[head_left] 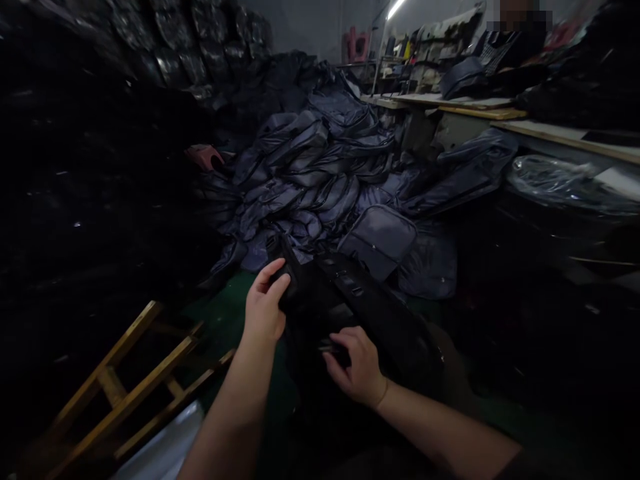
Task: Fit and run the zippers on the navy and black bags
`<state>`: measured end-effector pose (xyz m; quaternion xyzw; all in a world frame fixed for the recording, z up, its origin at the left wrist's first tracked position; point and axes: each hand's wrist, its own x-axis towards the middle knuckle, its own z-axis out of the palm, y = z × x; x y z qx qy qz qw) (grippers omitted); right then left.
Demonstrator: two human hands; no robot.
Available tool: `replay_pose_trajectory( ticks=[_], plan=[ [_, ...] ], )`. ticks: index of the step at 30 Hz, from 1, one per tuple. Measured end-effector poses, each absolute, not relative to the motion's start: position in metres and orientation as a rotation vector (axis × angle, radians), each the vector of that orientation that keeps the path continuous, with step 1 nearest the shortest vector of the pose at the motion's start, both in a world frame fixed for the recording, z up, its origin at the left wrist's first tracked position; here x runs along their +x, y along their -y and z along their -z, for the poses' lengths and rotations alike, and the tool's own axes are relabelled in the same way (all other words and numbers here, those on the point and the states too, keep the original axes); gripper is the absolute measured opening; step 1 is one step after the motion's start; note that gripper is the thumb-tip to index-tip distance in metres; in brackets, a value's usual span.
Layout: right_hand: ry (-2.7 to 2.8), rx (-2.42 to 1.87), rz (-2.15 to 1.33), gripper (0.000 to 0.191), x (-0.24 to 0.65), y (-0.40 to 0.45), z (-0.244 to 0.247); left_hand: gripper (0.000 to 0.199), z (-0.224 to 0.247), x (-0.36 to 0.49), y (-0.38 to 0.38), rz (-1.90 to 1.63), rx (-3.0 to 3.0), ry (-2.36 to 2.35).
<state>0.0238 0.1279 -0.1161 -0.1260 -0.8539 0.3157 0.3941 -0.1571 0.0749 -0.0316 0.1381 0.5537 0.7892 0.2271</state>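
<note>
A black bag (320, 300) with straps and small buckles is in front of me at the lower centre. My left hand (267, 300) grips its upper left edge between thumb and fingers. Over the bag's middle, my right hand (356, 365) is closed in a pinch on a small dark piece with a faint shine, too dim to make out. The bag's lower part fades into darkness.
Dark blue bags (310, 153) lie heaped ahead. A wooden frame (140, 380) stands at the lower left, near the green floor (233, 300). Worktables (470, 107) run along the right, with a person (515, 47) behind them. Wrapped bundles (185, 40) are stacked back left.
</note>
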Motion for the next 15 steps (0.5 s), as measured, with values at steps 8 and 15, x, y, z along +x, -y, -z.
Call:
replay_pose_trajectory(
  ticks=[8, 15],
  plan=[
    [1.706, -0.687, -1.146, 0.019, 0.02, -0.142, 0.112, 0.037, 0.08, -0.074, -0.042, -1.685, 0.67, -1.844],
    [1.913, -0.378, -1.311, 0.023, 0.026, -0.14, 0.099, 0.046, 0.087, -0.077, -0.039, -1.725, 0.556, -1.795]
  ],
)
